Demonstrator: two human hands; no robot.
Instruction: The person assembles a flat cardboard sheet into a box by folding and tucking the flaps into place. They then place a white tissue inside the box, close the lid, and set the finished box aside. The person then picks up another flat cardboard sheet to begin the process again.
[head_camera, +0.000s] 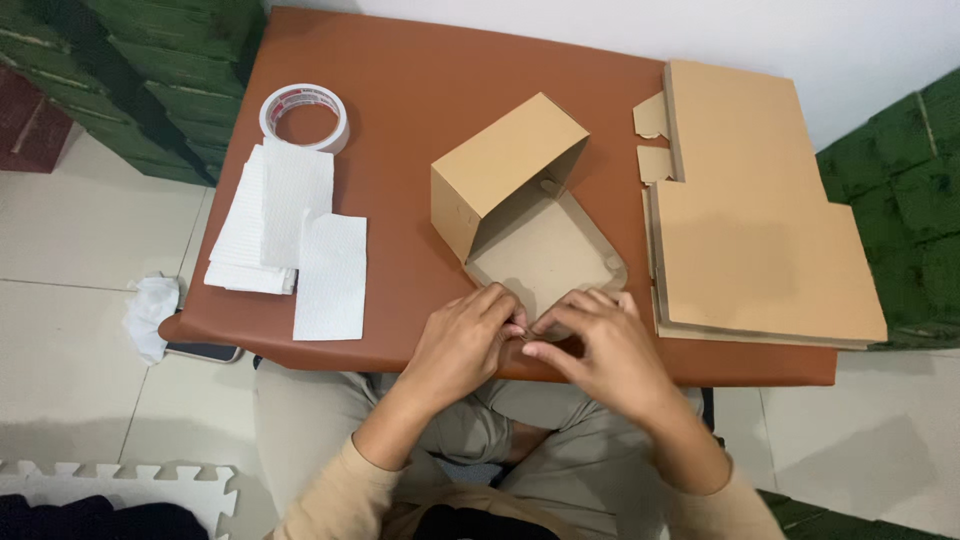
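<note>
A brown cardboard box (505, 165) lies on its side in the middle of the brown table (410, 90), its open lid flap (545, 255) spread flat toward me. My left hand (462, 342) and my right hand (605, 345) meet at the lid's near edge, by the table's front. Fingertips of both hands pinch the front tab of the lid between them. The tab itself is mostly hidden under my fingers.
A stack of flat cardboard box blanks (750, 220) fills the table's right side. White paper sheets (285, 235) and a tape roll (305, 115) lie at the left. A crumpled tissue (150, 310) and a phone (205, 351) sit by the left corner.
</note>
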